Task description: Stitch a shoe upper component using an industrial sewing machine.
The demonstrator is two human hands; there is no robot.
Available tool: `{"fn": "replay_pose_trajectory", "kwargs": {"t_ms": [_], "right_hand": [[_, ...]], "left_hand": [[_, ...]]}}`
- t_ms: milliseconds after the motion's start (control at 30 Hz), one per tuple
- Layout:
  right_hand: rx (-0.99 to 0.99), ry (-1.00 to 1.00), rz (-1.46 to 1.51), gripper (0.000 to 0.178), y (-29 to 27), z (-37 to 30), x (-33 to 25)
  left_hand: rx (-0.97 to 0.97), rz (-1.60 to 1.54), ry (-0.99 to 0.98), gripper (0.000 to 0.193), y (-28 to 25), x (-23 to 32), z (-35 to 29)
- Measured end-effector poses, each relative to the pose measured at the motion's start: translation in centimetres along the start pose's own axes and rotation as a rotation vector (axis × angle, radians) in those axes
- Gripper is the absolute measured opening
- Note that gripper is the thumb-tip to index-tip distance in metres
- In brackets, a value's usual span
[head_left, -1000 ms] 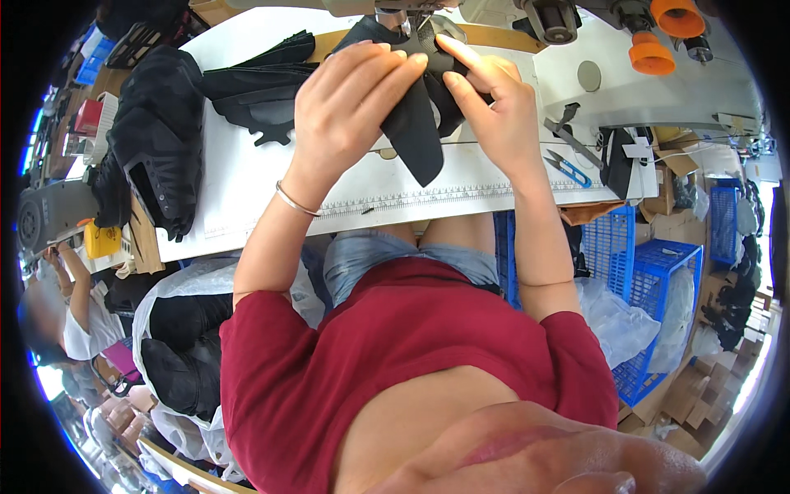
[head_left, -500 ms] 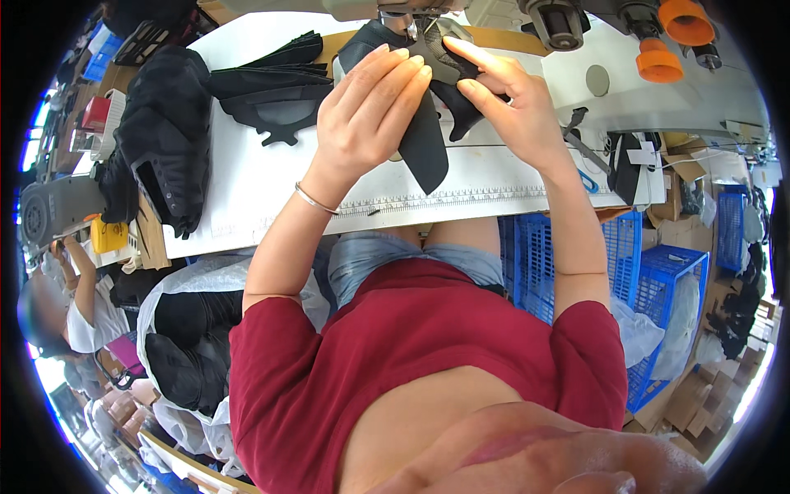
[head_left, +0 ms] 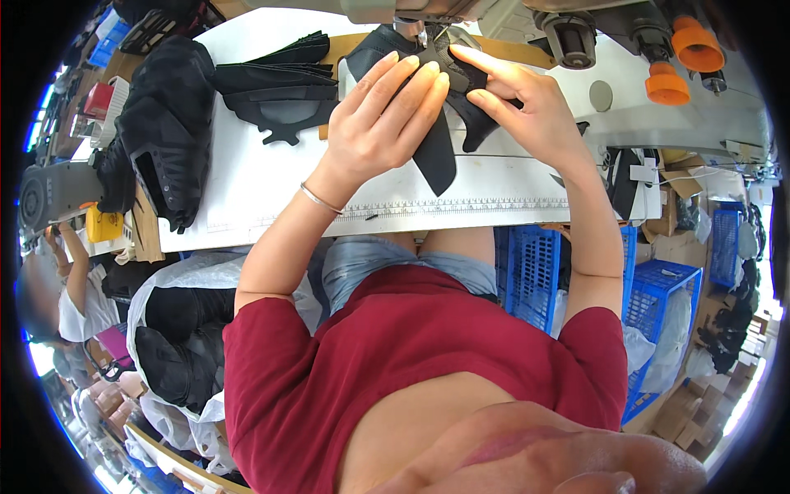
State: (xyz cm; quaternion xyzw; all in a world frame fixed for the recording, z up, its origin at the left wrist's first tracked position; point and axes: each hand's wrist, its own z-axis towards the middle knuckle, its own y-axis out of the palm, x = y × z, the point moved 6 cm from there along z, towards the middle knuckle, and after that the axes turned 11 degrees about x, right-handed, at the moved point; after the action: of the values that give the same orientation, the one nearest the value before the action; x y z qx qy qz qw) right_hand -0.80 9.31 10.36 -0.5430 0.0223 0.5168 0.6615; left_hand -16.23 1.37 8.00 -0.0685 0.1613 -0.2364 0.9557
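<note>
A black shoe-upper piece (head_left: 436, 156) with a grey and mesh part lies under the sewing machine's needle area (head_left: 409, 31). My left hand (head_left: 387, 119) rests on it, fingers stretched out side by side and lying flat, a thin bangle at the wrist. On the piece's right side is my right hand (head_left: 531, 107), index finger extended along its edge near the needle. The right thumb sits on the black material, while the other fingers curl partly out of sight. Left of my hands, a stack of similar black cut pieces (head_left: 284, 103) lies on the white table (head_left: 271, 185).
Black shoe uppers (head_left: 169, 123) are heaped at the table's left. A printed ruler (head_left: 461, 207) runs along the front edge. Orange-capped thread holders (head_left: 698, 45) stand upper right. Blue crates (head_left: 533, 276) and a white bag of black pieces (head_left: 156, 288) flank me below. Another person (head_left: 82, 305) works far left.
My right hand and forearm have shifted right and slightly down, covering the strap and blue-handled tool on the table. My left hand has moved slightly right, staying on the black piece.
</note>
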Motion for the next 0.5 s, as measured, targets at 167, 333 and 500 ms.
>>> {"fn": "replay_pose_trajectory", "kwargs": {"t_ms": [167,333,500], "right_hand": [[-0.028,-0.04,-0.017,0.061,-0.22,-0.27,0.3],[-0.057,0.038,0.07,0.061,0.03,-0.54,0.43],[-0.069,0.038,0.092,0.054,0.02,-0.67,0.56]], "left_hand": [[0.006,0.03,0.01,0.023,0.15,0.2,0.34],[0.033,0.031,-0.004,0.024,0.06,0.06,0.37],[0.029,-0.006,-0.037,0.026,-0.05,-0.23,0.51]]}}
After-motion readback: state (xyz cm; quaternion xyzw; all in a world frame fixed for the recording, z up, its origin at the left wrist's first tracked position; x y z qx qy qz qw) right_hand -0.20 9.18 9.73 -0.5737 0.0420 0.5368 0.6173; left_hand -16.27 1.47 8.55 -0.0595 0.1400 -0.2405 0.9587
